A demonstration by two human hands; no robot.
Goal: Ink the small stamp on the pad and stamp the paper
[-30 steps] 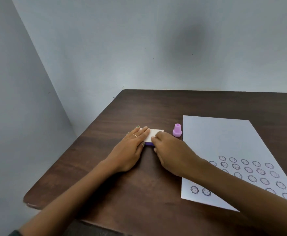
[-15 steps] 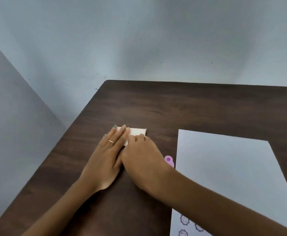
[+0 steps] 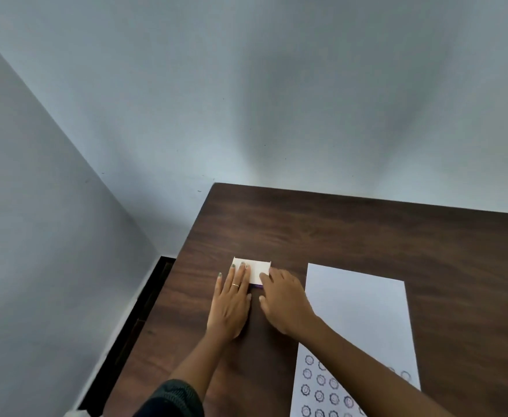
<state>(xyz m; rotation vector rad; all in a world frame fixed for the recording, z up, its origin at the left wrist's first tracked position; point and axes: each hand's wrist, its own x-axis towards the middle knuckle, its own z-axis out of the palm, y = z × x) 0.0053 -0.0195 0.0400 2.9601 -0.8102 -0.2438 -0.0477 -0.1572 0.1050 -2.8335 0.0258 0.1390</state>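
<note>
Two hands rest on the small rectangular ink pad case [image 3: 257,270], white on top with a purple edge showing at its near side, which lies closed on the dark wood-grain desk [image 3: 352,233]. The left hand [image 3: 231,305] lies flat and open, fingers pressing the lid. The right hand [image 3: 283,299] is loosely curled with its fingertips at the case's right edge; whether it grips anything cannot be told. The small stamp is not visible; it may be hidden behind the right hand. The white sheet of paper [image 3: 358,311] lies just right of the hands, its near part already filled with rows of round prints [image 3: 319,380].

Probable faults: the lid releases suddenly and the case slides; a hidden stamp is knocked over; inked fingers smear the paper; the right forearm, crossing the prints, smudges them.
</note>
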